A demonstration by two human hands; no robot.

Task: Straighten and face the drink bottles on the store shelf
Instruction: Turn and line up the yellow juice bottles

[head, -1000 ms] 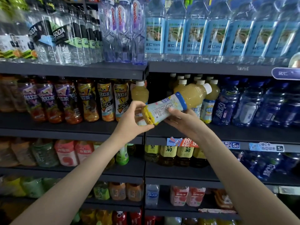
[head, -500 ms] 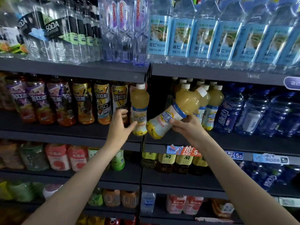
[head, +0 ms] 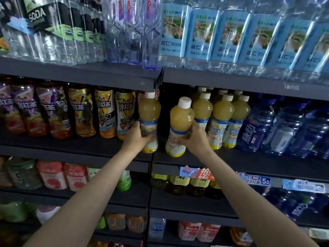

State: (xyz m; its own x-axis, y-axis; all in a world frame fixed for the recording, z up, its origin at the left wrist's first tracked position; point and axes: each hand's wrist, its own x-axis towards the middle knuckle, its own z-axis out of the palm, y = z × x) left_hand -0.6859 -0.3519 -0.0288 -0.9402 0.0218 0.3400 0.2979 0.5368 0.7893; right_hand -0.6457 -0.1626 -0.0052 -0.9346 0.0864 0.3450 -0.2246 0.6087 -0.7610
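Note:
Two yellow juice bottles with white caps stand at the front of the middle shelf (head: 249, 161), one on each side of the shelf divider. My left hand (head: 137, 138) grips the left juice bottle (head: 149, 111) around its label. My right hand (head: 193, 141) grips the right juice bottle (head: 180, 120) at its lower half; this bottle is nearly upright, leaning slightly left. Just right of it stand several more yellow juice bottles (head: 222, 114) in rows.
Iced tea bottles (head: 105, 113) fill the shelf to the left, dark blue drink bottles (head: 284, 129) to the right. Water bottles (head: 201, 32) line the shelf above. Price tags (head: 256, 180) hang on the shelf edge; lower shelves hold more drinks.
My right hand has tipped its juice bottle from lying sideways to nearly upright on the shelf. My left hand let go of that bottle and took hold of the neighbouring bottle on the left.

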